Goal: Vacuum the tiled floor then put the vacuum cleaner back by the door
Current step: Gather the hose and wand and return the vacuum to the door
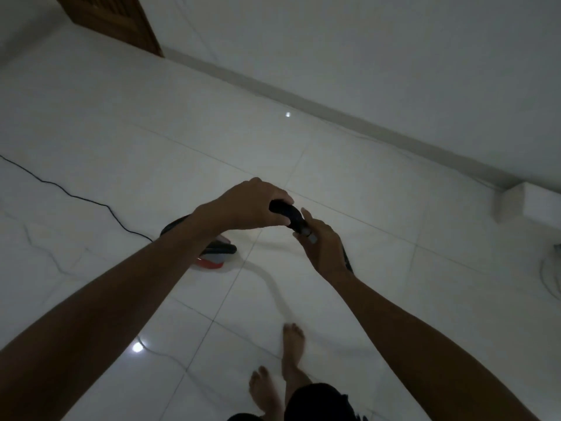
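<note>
My left hand (255, 205) grips the top end of the vacuum's black curved handle (287, 212), held above the white tiled floor (151, 141). Just below it, my right hand (321, 247) holds the handle's lower end where a grey collar shows. The vacuum body (217, 253), red, white and black, sits on the tiles under my left forearm, partly hidden by it. A pale hose (270, 284) curves across the floor from the body toward my bare feet. The brown wooden door (112, 22) stands at the top left.
A thin black power cord (76, 197) runs from the left edge to the vacuum body. The white wall and skirting (334, 98) cross diagonally on the right. A white box (528, 205) juts out at the wall's base, with cables (551, 278) beside it.
</note>
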